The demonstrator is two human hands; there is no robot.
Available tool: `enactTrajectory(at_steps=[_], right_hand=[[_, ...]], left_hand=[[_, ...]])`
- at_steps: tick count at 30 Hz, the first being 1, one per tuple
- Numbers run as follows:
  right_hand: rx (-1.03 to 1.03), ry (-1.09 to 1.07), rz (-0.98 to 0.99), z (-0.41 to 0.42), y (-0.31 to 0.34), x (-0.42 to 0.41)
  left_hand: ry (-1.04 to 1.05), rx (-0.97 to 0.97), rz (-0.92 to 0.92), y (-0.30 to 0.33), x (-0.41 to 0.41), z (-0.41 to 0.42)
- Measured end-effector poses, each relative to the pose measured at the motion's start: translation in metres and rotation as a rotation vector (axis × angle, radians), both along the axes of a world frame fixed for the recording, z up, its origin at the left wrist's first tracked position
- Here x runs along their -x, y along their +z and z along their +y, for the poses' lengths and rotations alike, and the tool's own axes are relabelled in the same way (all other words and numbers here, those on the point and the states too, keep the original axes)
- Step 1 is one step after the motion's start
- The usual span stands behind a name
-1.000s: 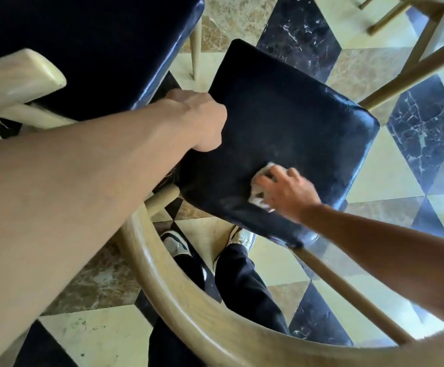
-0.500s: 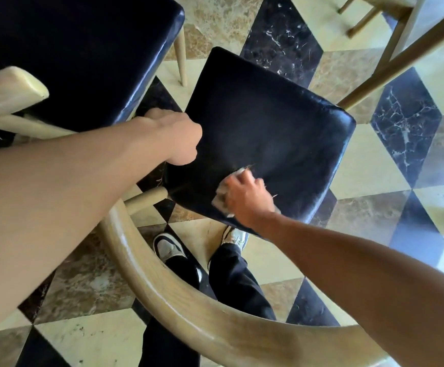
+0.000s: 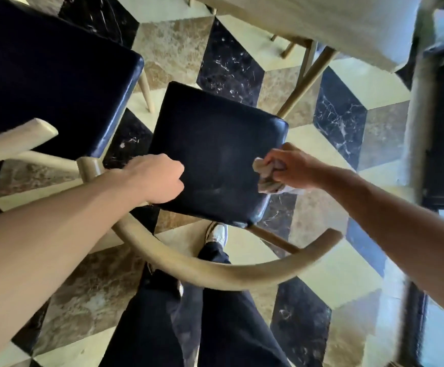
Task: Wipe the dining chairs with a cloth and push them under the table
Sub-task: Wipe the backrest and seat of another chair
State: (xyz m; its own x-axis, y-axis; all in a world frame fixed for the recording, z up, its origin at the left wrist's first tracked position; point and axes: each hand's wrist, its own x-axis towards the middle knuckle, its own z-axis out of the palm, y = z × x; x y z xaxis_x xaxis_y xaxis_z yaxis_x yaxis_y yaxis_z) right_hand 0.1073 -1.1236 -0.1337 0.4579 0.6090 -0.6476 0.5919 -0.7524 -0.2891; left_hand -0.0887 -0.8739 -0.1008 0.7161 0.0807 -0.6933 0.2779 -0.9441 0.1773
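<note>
— What are the hands doing?
— The right hand (image 3: 296, 169) has its fingers curled tight round a bunched pale cloth (image 3: 267, 177), at the right edge of the chair seat (image 3: 215, 154). The left hand (image 3: 157, 178) is closed in a fist over the seat's near-left edge; whether the fingers wrap under it I cannot tell.
— And the seat itself?
— Dark, glossy padding with faint pale smears near the middle and front. A curved pale wooden backrest (image 3: 215, 271) arcs below it, close to the person's dark trousers (image 3: 189, 313) and a white shoe (image 3: 217, 233).
— What surrounds it?
— A second chair (image 3: 57, 83) with the same dark seat stands just beside it at the left. The table (image 3: 321, 19), pale-topped, lies at the upper right, with slanted wooden legs under it. The floor (image 3: 329, 181) is marble tiled in cream, brown and black diamonds. A dark window frame (image 3: 443, 128) runs down the right side, blurred.
</note>
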Motion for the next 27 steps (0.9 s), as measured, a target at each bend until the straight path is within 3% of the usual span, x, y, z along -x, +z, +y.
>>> enactTrajectory(at_steps=[3,7,11,15,20,27], right_hand=[[0.008,-0.148,-0.106,-0.047,0.041,-0.013],[0.029,-0.231,-0.160,-0.104,0.074,0.032],[0.090,-0.211,-0.270,-0.124,0.069,0.099],[0.015,-0.531,-0.515,-0.121,0.068,0.147],[-0.114,-0.844,-0.464,-0.084,0.068,0.215],[-0.116,-0.805,-0.392,-0.018,0.077,0.296]], left_hand=[[-0.040,0.039,-0.043,0.011,0.011,-0.008],[-0.078,0.036,-0.107,0.015,0.035,-0.016],[-0.260,-0.095,-0.412,0.007,0.070,-0.021],[-0.105,-0.050,-0.565,-0.010,0.099,-0.017],[0.017,-0.051,-0.685,-0.014,0.099,-0.022],[0.093,-0.016,-0.846,-0.012,0.104,-0.019]])
